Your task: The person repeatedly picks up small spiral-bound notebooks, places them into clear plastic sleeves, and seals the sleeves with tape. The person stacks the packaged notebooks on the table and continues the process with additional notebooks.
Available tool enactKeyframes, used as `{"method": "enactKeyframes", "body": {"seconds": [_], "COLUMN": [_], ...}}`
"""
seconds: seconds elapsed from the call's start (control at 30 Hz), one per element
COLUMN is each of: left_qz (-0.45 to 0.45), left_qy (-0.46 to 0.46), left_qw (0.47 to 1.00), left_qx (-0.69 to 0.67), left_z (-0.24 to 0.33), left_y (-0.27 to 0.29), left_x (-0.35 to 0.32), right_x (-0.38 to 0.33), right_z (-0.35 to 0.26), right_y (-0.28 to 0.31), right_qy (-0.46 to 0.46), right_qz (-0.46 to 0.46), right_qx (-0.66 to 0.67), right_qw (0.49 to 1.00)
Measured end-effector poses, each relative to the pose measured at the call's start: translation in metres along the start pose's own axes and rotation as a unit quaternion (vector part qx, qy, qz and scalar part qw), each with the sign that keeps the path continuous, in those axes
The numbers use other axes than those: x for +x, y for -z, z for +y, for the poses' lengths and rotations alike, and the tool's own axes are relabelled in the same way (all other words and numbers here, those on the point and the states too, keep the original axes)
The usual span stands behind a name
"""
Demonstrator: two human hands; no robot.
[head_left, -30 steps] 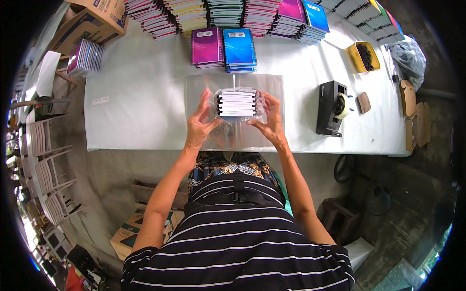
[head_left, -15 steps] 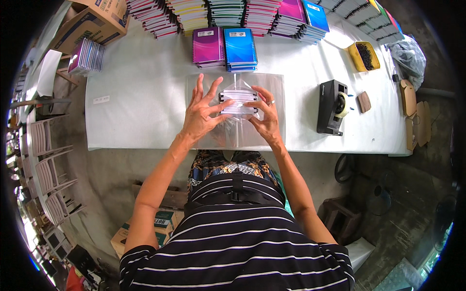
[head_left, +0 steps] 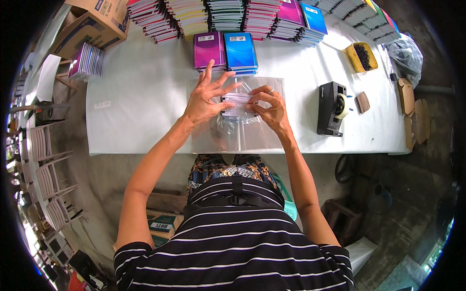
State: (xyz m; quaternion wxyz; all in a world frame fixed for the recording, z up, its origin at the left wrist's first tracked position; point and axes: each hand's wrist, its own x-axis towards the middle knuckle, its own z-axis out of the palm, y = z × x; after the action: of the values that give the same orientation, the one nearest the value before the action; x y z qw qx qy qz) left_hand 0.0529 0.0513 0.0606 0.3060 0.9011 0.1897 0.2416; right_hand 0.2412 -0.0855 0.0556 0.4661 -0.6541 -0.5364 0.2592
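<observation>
A small stack of notebooks [head_left: 232, 111], seen edge-on with white pages and dark binding at the corners, stands in front of me inside clear plastic wrap [head_left: 240, 98]. My left hand [head_left: 206, 99] is at the stack's left side. Its thumb rests on the wrapped top while the other fingers stretch out, spread, above the far edge. On the right side, my right hand [head_left: 270, 109] pinches a fold of the wrap between thumb and fingers. Beneath the stack lie flat clear plastic sheets [head_left: 262, 136].
Just beyond stand a purple notebook pile [head_left: 208, 51] and a blue notebook pile [head_left: 241, 51]. A black tape dispenser [head_left: 332, 109], brown block [head_left: 363, 102] and yellow tub [head_left: 361, 57] of dark bits are to the right. A cardboard box [head_left: 92, 29] and wrapped notebooks [head_left: 87, 62] are at left.
My right hand has closed from spread fingers into a pinch on the wrap at the right end. The left hand's fingers have shifted across the far edge of the stack.
</observation>
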Motion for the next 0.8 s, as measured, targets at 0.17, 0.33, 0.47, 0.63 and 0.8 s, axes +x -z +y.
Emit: {"method": "enactKeyframes", "body": {"seconds": [0.17, 0.33, 0.47, 0.63, 0.8], "left_qz": [-0.083, -0.301, -0.357, -0.381, -0.295], "left_qy": [0.164, 0.285, 0.209, -0.037, -0.178], "left_qw": [0.951, 0.795, 0.792, 0.923, 0.884], "left_qx": [-0.247, -0.442, -0.448, 0.045, 0.316], "left_z": [-0.016, -0.032, -0.043, -0.013, 0.024], "left_y": [-0.003, 0.006, 0.007, 0.027, 0.032], "left_x": [0.013, 0.037, 0.039, 0.045, 0.014], "right_x": [0.008, 0.014, 0.008, 0.004, -0.006], "right_z": [0.001, 0.002, 0.003, -0.008, -0.022], "right_y": [0.0, 0.008, 0.0, -0.002, 0.002], "right_qy": [-0.114, -0.219, -0.191, -0.13, 0.11], "right_qz": [0.019, -0.081, -0.076, -0.049, -0.088], "right_qx": [0.176, 0.194, 0.173, 0.147, -0.277], "right_qw": [0.978, 0.953, 0.963, 0.979, 0.951]}}
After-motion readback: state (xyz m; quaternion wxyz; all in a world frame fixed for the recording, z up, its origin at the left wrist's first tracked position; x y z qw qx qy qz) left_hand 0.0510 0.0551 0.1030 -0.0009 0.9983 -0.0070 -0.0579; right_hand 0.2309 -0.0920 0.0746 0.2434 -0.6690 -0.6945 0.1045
